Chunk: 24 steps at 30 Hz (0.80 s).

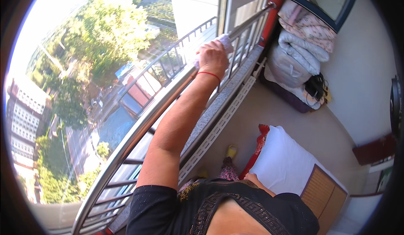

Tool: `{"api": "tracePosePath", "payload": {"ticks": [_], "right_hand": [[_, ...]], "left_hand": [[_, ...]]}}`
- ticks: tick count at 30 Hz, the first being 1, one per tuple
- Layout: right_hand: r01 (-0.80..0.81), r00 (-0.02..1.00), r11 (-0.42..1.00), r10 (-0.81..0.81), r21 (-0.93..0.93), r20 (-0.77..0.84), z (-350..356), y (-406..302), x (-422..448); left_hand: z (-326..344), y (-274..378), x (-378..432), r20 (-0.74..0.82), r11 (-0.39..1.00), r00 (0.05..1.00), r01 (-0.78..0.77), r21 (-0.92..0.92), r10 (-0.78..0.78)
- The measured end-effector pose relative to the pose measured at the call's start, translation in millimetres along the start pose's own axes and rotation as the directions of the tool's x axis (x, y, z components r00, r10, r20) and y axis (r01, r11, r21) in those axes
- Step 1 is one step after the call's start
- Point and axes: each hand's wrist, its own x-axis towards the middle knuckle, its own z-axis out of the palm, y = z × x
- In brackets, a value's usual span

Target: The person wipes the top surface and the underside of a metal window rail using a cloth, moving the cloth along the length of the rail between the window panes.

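My left hand (213, 58), with a red string around the wrist, is stretched forward along a metal handrail (139, 137). It grips a pale lilac cloth (224, 42) pressed over the rail, with the folds showing past the fingers on both sides. Down by my waist, only part of my right hand (251, 177) shows beside a white-covered bed (284, 162). Its fingers look curled, but my body and clothing hide much of that arm, and I cannot tell whether it holds anything.
Beyond the railing, a window overlooks trees (110, 26) and buildings (26, 118) far below. A granite sill (205, 119) and a slotted white radiator (217, 137) run beneath the rail. Folded quilts (300, 52) are stacked in the corner under an open window sash (342, 11).
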Motion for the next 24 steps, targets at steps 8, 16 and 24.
{"api": "tracePosePath", "payload": {"ticks": [8, 16, 24], "right_hand": [[0.020, 0.999, 0.997, -0.018, 0.077, -0.029, 8.0, -80.3, 31.4], [0.058, 0.998, 0.996, -0.058, 0.068, -0.002, -55.4, -96.1, 71.9], [-0.011, 0.992, 0.973, 0.039, 0.231, -0.117, -156.7, -133.4, 152.9]], "left_hand": [[17.8, 57.3, 72.7, -0.021, 0.988, 0.997, -0.075, 0.132, 0.079], [56.8, 114.0, 154.2, -0.065, 0.961, 0.989, -0.116, 0.252, 0.136], [82.8, 171.1, 237.2, -0.059, 0.970, 0.990, -0.111, 0.214, 0.127]]}}
